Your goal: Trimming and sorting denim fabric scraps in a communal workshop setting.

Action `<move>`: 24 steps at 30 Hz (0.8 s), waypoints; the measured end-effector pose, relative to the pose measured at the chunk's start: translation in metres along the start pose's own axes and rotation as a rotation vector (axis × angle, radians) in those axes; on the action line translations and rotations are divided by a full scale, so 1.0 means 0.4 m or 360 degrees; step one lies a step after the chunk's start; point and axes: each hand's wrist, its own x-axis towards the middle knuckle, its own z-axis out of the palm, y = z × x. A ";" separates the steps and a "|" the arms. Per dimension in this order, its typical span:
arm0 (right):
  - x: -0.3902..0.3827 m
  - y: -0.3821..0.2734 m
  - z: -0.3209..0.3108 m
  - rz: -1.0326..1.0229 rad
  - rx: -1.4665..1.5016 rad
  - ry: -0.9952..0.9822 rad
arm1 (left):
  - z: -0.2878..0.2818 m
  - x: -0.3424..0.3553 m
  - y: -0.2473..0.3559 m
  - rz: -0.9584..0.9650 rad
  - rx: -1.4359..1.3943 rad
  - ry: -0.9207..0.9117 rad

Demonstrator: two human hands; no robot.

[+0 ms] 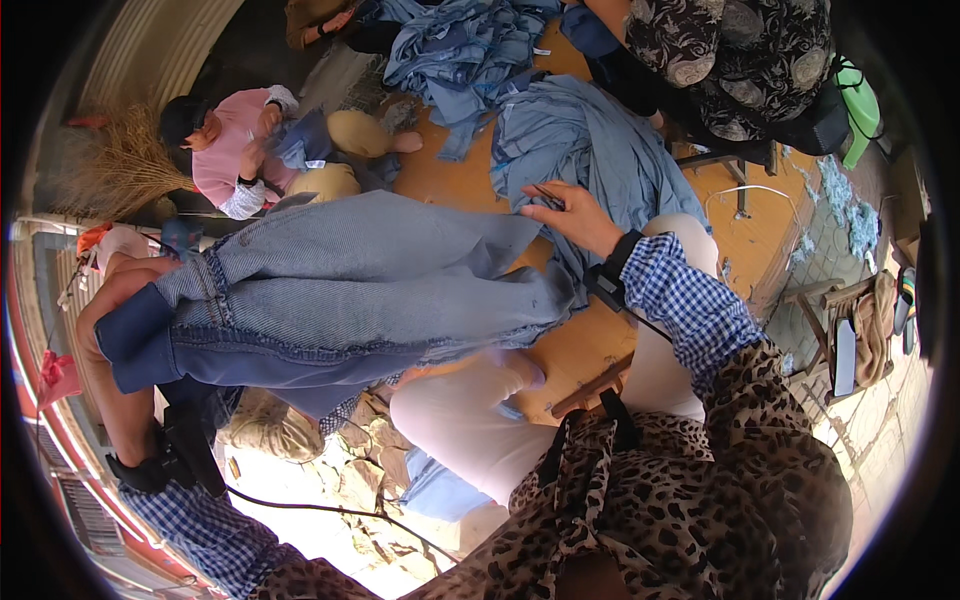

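Observation:
An inside-out light blue denim garment (360, 260), with frayed seams and a dark navy section (135, 340) at its left end, stretches across in front of me. My left hand (107, 305) grips that left end, its fingers partly hidden behind the cloth. At the garment's upper right corner, my right hand (575, 220) has its fingers closed on a small dark tool (546, 193), apparently snips; whether it also pinches the cloth I cannot tell.
Blue garments lie piled (590, 140) (460, 55) on an orange board (740, 230). A co-worker in pink (230, 150) sits by straw brooms (120, 170); another in patterned black (735, 60) is at upper right. Wooden stools (815, 310), a green plastic object (860, 110) and blue scraps (840, 200) are rightward.

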 end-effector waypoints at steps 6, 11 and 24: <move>-0.031 -0.092 0.204 -0.0066 0.0723 -0.0941 | -0.030 -0.074 -0.117 0.0464 0.0103 -0.0168; -0.080 -0.057 0.093 0.0162 0.0502 -0.0730 | 0.034 -0.033 0.003 0.0259 -0.0153 -0.0223; -0.285 -0.109 0.113 0.0120 -0.0004 -0.0443 | 0.079 -0.085 -0.090 0.0280 -0.0206 0.0039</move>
